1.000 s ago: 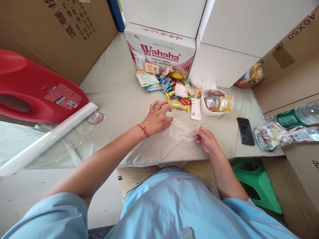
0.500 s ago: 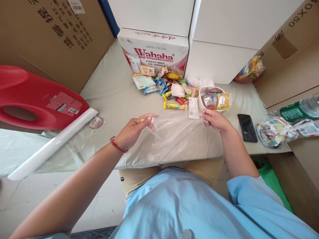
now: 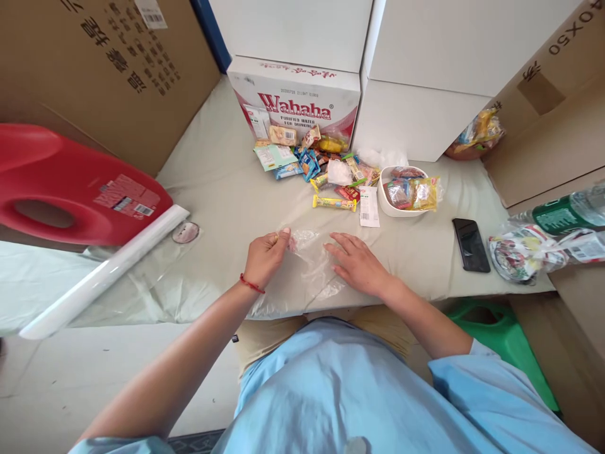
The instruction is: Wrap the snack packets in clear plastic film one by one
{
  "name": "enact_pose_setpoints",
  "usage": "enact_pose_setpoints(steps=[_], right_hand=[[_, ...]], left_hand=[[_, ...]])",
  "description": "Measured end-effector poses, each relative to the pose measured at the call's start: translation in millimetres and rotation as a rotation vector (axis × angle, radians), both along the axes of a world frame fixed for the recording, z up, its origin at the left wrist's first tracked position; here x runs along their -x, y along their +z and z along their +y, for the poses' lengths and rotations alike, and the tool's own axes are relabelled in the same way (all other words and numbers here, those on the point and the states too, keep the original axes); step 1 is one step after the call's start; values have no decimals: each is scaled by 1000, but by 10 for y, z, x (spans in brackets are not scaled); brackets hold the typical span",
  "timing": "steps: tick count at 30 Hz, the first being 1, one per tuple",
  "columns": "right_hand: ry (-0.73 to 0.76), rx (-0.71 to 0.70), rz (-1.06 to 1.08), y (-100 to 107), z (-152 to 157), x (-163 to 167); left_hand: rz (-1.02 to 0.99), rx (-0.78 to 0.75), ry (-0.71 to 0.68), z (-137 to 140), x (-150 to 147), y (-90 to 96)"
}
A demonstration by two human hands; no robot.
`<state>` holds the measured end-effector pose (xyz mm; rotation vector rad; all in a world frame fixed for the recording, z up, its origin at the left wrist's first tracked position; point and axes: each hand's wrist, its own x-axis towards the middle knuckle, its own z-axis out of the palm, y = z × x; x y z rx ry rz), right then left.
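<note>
Between my two hands a sheet of thin clear plastic film (image 3: 314, 268) lies crinkled on the covered table; I cannot tell whether it is a bag or a loose piece. Thumb and fingers of my left hand (image 3: 267, 255) pinch its left edge. My right hand (image 3: 359, 265) is palm down at the film's right side, fingers spread, holding nothing. Beyond the hands are a yellow snack bar (image 3: 334, 203), a white packet (image 3: 369, 207) and a heap of wrapped snacks (image 3: 307, 164). A white bowl (image 3: 385, 202) with snack packs stands to their right.
On the left lie a white plastic roll (image 3: 108, 271), a red jug (image 3: 75, 183) and a round label-like piece (image 3: 186, 232). A Wahaba-style water carton (image 3: 295, 94) stands at the back. A black phone (image 3: 471, 244) and a green bottle (image 3: 567, 214) are on the right.
My right hand has moved left and nearer me from beside the bowl, its closed fingers now spread. My left hand has shifted slightly right and pinches the film, which is less spread out.
</note>
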<state>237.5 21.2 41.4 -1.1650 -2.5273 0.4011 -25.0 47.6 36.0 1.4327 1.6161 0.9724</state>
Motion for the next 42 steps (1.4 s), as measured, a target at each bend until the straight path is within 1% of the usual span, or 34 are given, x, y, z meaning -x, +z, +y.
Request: enact_pose_setpoints(steps=[2,4,6,8,10,12,14,16,17,18,19,21,22,24,25,26,27,28,29,30,31,32,33,34,35,36,37,38,40,42], right_hand=[[-7,75,-14,-253,48,-170],[2,133,16,-402,126,-368],[31,176,54,-455,204,-522],[60,205,76,-453,273,-612],[82,227,92,-437,335,-658],[113,250,105,-422,391,-692],[156,274,116,-406,435,-729],[192,298,126,-385,460,-765],[204,309,132,-373,464,-780],[211,318,139,-362,463,-791],[213,324,148,-352,457,-799],[201,328,169,-342,438,-804],[191,328,181,-343,428,-802],[168,325,202,-358,413,-791],[159,322,212,-369,409,-782],[154,319,222,-380,409,-771],[149,316,231,-390,410,-759],[145,313,240,-397,413,-748],[142,311,248,-400,415,-739],[139,311,257,-401,416,-734],[135,312,264,-400,414,-735],[126,314,270,-397,409,-744],[111,317,277,-395,399,-762],[91,319,285,-394,387,-789],[66,318,297,-396,372,-824],[40,315,312,-402,357,-866],[14,312,328,-410,344,-911],[-9,313,345,-419,334,-957],[-48,330,373,-436,331,-1037],[-73,359,401,-432,355,-1088]], left_hand=[[10,107,-8,10,109,35],[17,236,-17,20,249,44],[-41,360,-32,22,387,45],[-125,440,-60,10,493,59],[-169,442,-100,-19,549,94],[-204,385,-108,-60,557,137],[-276,346,-75,-101,540,160],[-332,368,-28,-138,529,143],[-324,392,-9,-155,534,118],[-279,412,11,-175,547,86],[-190,424,27,-198,568,50],[105,402,42,-256,621,-9],[285,359,57,-289,645,-23],[627,185,103,-347,665,-7],[754,62,119,-364,655,20],[840,-71,108,-367,629,55],[890,-195,44,-353,587,93],[908,-293,-80,-318,531,127],[901,-353,-249,-265,467,156],[874,-376,-437,-194,401,175],[838,-359,-627,-111,340,186],[795,-311,-798,-22,290,188],[748,-247,-929,65,255,186],[691,-184,-1011,144,236,182],[621,-129,-1046,211,231,178],[542,-81,-1037,265,238,175],[467,-39,-984,307,252,173],[411,3,-900,339,267,171],[389,80,-727,384,287,155],[435,114,-624,412,287,111]])
